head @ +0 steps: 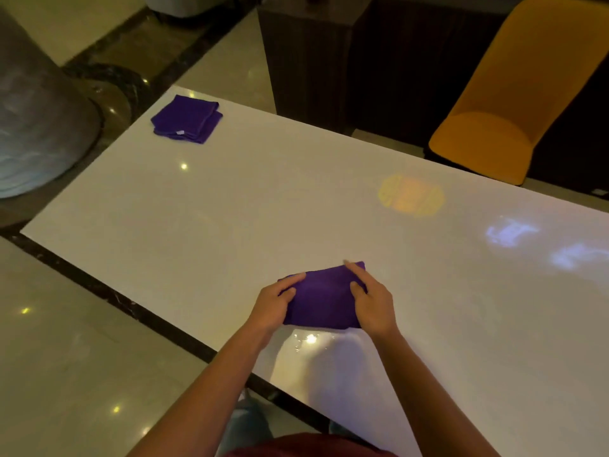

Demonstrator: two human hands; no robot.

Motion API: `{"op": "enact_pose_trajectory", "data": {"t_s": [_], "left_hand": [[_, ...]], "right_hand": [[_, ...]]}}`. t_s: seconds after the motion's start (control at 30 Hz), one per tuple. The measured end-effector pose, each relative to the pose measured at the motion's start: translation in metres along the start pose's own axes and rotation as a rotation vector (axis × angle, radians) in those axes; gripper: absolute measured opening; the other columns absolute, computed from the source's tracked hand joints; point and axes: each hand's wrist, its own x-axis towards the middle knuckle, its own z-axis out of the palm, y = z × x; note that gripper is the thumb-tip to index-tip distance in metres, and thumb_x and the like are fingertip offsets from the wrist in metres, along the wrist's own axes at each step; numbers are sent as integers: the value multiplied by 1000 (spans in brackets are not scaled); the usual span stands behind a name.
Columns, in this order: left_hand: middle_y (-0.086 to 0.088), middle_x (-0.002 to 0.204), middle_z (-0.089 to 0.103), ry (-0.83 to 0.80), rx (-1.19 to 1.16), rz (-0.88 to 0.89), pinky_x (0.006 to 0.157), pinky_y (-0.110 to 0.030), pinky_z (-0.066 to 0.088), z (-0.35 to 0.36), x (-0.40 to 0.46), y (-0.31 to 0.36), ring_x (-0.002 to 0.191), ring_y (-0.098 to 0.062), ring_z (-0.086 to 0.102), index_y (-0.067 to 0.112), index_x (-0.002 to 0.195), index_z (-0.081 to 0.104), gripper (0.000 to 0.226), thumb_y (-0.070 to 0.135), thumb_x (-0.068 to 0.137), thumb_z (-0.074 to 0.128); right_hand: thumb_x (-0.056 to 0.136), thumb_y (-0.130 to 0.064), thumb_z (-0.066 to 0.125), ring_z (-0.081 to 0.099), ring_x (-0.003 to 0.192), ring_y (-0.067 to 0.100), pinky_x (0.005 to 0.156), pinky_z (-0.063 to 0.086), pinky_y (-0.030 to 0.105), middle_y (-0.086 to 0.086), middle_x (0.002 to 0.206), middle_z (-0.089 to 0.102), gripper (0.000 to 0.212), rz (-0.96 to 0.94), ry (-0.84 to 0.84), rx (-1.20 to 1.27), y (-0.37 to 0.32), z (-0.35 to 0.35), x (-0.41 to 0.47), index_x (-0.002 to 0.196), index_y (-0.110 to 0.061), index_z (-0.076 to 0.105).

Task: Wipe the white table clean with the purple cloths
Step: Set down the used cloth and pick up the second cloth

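A folded, soft purple cloth (321, 296) lies flat on the glossy white desk (296, 199) near its front edge. The left hand (275, 303) grips the cloth's left side, and the right hand (372, 300) lies on its right side with fingers spread. A second folded purple cloth (187, 119) sits well apart at the far left corner. An orange upholstered chair (514, 94) stands beyond the desk.
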Motion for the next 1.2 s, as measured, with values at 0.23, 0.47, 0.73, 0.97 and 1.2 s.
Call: {"op": "enact_pose_trajectory", "data": {"t_s": [0.23,0.47,0.73,0.97,1.2], "left_hand": [[11,130,57,-16,59,181,97,-19,52,-109,11,18,114,0,58,36,133,67,34,34,99,67],[11,136,43,-47,355,303,107,-21,36,-213,38,19,123,-4,41,35,147,52,45,25,104,58],[-2,152,46,-56,436,335,112,-26,36,-244,99,44,138,-20,46,33,149,51,47,21,104,58],[-6,149,48,17,536,356,111,-25,33,-254,143,77,137,-22,48,31,149,51,47,21,104,58],[-5,144,50,-9,560,363,106,-18,31,-258,209,113,133,-19,49,29,148,53,47,19,103,59]], "right_hand": [[112,-17,46,54,138,24,111,46,35,1,156,53,51,-39,142,-65,-78,88,-15,161,-27,39],[111,-18,48,55,138,26,106,45,29,5,157,53,53,-26,270,-44,-134,182,-30,163,-25,36],[111,-20,48,55,139,27,111,48,39,3,158,51,54,-2,321,-42,-159,213,24,163,-27,34],[111,-20,49,56,137,28,111,49,39,5,156,54,54,-18,282,-9,-175,222,85,163,-24,35],[108,-15,54,58,135,27,109,51,34,7,152,58,55,-67,336,13,-200,219,149,161,-16,39]]}}
